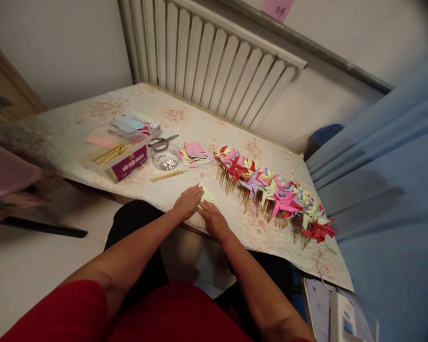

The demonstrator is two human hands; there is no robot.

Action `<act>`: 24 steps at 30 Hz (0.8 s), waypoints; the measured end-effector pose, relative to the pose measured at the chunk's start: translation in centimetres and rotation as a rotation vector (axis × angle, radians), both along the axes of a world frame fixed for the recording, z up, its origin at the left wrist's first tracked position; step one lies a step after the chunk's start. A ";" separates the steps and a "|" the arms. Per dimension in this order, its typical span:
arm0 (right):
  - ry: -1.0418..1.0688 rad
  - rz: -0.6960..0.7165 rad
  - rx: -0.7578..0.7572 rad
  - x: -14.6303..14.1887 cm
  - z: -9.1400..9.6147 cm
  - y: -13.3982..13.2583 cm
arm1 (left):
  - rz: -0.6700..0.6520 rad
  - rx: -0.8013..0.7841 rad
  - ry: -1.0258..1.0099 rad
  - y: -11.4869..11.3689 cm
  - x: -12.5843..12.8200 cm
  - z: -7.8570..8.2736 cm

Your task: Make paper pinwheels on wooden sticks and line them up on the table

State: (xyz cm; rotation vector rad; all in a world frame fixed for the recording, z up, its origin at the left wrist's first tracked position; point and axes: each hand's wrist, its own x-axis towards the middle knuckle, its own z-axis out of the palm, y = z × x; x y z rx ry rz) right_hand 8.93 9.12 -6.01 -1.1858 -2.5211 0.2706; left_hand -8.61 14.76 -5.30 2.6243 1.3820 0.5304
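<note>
A small pale yellow-green paper square (207, 194) lies near the table's front edge. My left hand (188, 201) lies flat on its left part, fingers stretched out. My right hand (213, 219) presses on its near edge, fingers flat on the paper. Behind the paper, a long row of finished paper pinwheels (271, 190) in red, pink, purple and yellow runs to the right. A stack of coloured paper squares (195, 151) sits further back.
A floral cloth covers the table (92, 118). On it stand a box with wooden sticks (116, 156), a clear round tub of pins (165, 159), scissors (162, 141) and loose sticks (167, 175). A radiator (214, 61) is behind; blue fabric (388, 190) hangs right.
</note>
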 end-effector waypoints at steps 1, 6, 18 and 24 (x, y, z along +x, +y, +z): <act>-0.008 -0.007 0.011 0.0 -0.3 -0.1 | -0.009 -0.001 0.030 0.0 -0.4 -0.1; -0.016 -0.031 0.047 -0.1 -1.0 -0.5 | -0.002 0.005 0.110 -0.1 -1.1 0.1; 0.218 -0.192 0.147 -0.1 -0.7 -1.8 | -0.002 0.058 0.140 -0.1 -0.9 -0.1; 0.019 -0.184 0.122 -1.6 1.0 -0.1 | -0.012 0.089 0.138 0.0 -0.9 -0.4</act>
